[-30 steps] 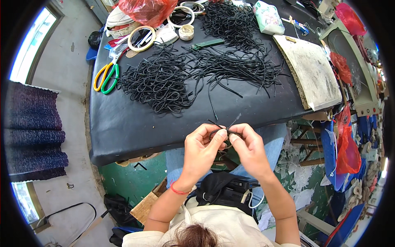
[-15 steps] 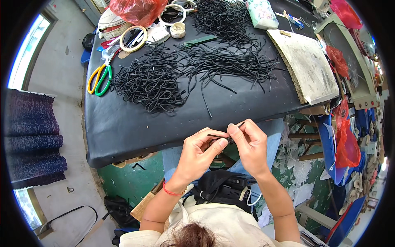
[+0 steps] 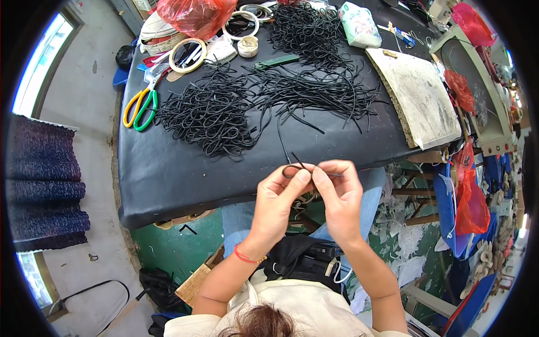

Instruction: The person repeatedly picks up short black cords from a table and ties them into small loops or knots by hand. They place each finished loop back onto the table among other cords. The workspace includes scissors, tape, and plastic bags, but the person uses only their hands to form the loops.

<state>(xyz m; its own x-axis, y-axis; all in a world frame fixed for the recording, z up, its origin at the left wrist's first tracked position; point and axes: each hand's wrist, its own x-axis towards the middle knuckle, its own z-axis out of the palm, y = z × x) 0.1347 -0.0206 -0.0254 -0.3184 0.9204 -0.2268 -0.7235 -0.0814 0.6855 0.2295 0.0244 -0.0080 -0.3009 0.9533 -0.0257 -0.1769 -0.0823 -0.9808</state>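
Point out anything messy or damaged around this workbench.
Pale scraps litter the green floor at right, like spilled waste. The whitish board on the black table is darkly smudged, so looks dirty.

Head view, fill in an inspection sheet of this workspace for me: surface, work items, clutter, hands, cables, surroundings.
Surface: table, black covering, small pale speck near the front.
Work items: black cord, a loop showing at the left fingertips; left pile of looped cords; middle pile of straighter lengths; far pile, tangled.
Clutter: scissors, red plastic bag, round tub, green strip, pale board.
Left hand: pinches the cord.
Right hand: pinches the cord.
Cables: thin white loop beside black gear at the waist; whether a cable, cannot tell.
Surroundings: green floor; pale scraps right of the legs; dark blue curtain at left.
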